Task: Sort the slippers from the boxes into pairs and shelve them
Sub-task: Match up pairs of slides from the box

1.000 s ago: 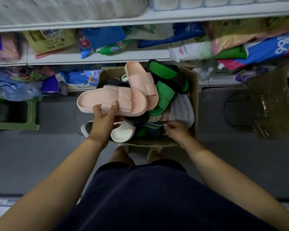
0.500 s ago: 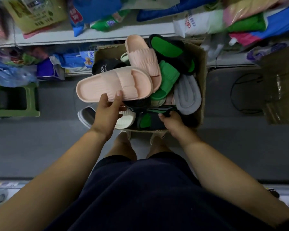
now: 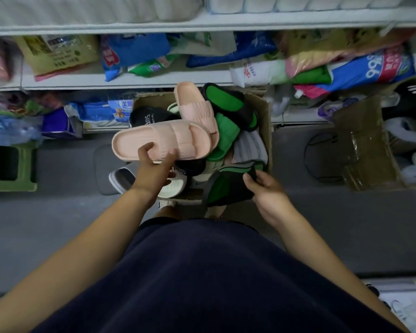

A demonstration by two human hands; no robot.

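Clamps the right grip [image 3: 267, 195] round a green-and-black slipper [image 3: 226, 186], just pulled from the near corner of the cardboard box [image 3: 265, 111]. Keeps the left grip [image 3: 154, 169] pinched on the pink slipper [image 3: 163, 143], above the pile. Farther back, atop the heap: pink mate [image 3: 195, 104] and green-and-black mate [image 3: 228, 102], within reach. Likely means pairing next, then shelving.

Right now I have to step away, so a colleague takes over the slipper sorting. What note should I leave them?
Left hand grips a pink slipper above the box.
Right hand grips a black-and-green slipper at the box's near edge.
A second pink slipper and a second black-and-green slipper lie atop the pile in the box.
Done: no slippers seen on the shelf.
Left: pair both, shelve, sort the rest.
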